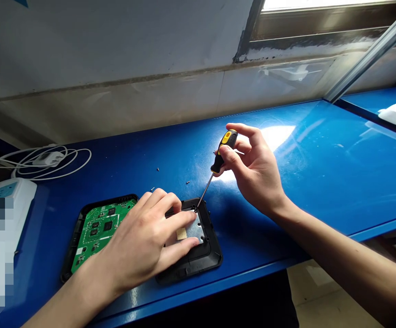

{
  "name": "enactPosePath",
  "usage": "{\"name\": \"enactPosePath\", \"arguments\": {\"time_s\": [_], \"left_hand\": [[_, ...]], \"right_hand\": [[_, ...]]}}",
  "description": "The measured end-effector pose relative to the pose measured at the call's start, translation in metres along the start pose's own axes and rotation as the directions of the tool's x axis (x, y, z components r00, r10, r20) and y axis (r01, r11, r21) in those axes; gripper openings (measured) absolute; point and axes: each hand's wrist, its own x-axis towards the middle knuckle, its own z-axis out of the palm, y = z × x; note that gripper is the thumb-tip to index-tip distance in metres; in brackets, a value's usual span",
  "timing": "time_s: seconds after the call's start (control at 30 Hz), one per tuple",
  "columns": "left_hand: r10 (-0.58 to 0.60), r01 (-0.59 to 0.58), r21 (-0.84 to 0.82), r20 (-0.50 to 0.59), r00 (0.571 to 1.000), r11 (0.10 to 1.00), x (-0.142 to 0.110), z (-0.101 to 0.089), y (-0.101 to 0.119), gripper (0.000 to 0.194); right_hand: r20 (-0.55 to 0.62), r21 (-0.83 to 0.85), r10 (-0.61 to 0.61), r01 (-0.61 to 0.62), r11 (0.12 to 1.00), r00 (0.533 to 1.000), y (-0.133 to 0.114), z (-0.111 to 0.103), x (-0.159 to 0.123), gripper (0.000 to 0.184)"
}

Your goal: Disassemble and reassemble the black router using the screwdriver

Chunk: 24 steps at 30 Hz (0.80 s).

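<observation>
My right hand [259,175] is closed around the black and yellow handle of a screwdriver [228,139]. Its thin shaft slants down to the left, and the tip meets the upper corner of a silver metal plate [191,230] inside a black plastic cover [214,257]. Thumb and index finger of my left hand [146,234] press on the plate, set apart from each other, holding it against the cover. The other left fingers are bent over the cover's left part and hide it. To the left, a green circuit board [97,232] sits in a black housing [70,255], partly behind my left forearm.
Small screws [188,182] lie loose on the blue table [307,182] behind the cover. At the left are a white power strip [23,196] and a coiled white cable [81,159] with an adapter. A wall [115,105] bounds the back; a metal-framed partition [365,59] stands right.
</observation>
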Motion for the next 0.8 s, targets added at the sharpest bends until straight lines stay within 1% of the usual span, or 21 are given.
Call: {"name": "enactPosePath", "arguments": {"time_s": [0.27, 0.4, 0.53, 0.6, 0.7, 0.8], "left_hand": [[-0.041, 0.041, -0.039, 0.004, 0.999, 0.998, -0.002, 0.005, -0.002, 0.018], [-0.039, 0.040, -0.051, 0.012, 0.999, 0.998, -0.001, 0.004, -0.002, 0.019], [-0.049, 0.049, -0.062, 0.012, 0.999, 0.997, 0.001, 0.004, -0.001, 0.019], [-0.045, 0.046, -0.064, 0.010, 0.999, 0.997, 0.001, 0.003, 0.000, 0.019], [-0.029, 0.030, -0.057, 0.011, 1.000, 0.998, 0.001, 0.000, 0.000, 0.020], [-0.007, 0.007, -0.052, -0.005, 1.000, 0.999, 0.000, -0.003, -0.001, 0.020]], "right_hand": [[-0.012, 0.018, -0.009, 0.009, 1.000, 1.000, -0.001, 0.001, 0.000, 0.037], [-0.014, 0.002, -0.017, 0.017, 1.000, 1.000, -0.002, 0.000, -0.001, 0.037], [-0.008, -0.024, -0.063, 0.063, 0.998, 0.998, -0.008, 0.001, -0.005, 0.039], [0.016, -0.025, -0.104, 0.105, 0.994, 0.994, -0.011, 0.001, -0.007, 0.038], [0.083, 0.005, -0.161, 0.161, 0.987, 0.983, -0.015, 0.001, -0.010, 0.036], [0.168, 0.042, -0.252, 0.249, 0.968, 0.953, -0.019, 0.001, -0.010, 0.037]]}}
